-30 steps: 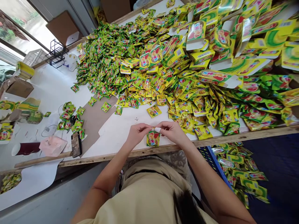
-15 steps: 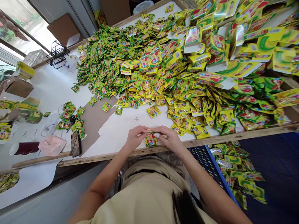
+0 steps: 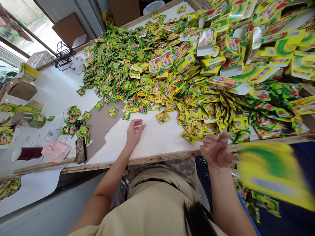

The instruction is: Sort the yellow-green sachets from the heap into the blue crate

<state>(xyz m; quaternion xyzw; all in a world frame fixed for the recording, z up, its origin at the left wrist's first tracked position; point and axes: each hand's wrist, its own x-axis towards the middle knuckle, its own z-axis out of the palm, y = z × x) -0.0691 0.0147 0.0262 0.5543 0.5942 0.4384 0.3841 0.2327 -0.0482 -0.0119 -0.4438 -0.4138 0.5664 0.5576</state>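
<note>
A flat yellow packet (image 3: 273,170) with a green curve hangs in the air at the right, blurred by motion. Just left of it is my right hand (image 3: 216,150), palm turned up and fingers apart; no grip on the packet shows. My left hand (image 3: 135,131) rests low over the white tabletop (image 3: 150,147), its fingers loosely bent with nothing visible between them. Beyond it lies a single yellow packet (image 3: 162,117). Behind that spreads a large heap of small green and yellow packets (image 3: 118,62).
Printed cartons (image 3: 206,39) cover the heap's right side. Below the table edge at right, a blue crate (image 3: 204,177) stands near more packets (image 3: 261,196). At left lie scissors (image 3: 77,124), a phone (image 3: 80,150), a pink bag (image 3: 56,151) and a dark red cup (image 3: 29,153).
My hands, earlier together on a green and yellow packet at the table edge, have parted. The left moved left; the right swung right, and the packet is now in the air beside it.
</note>
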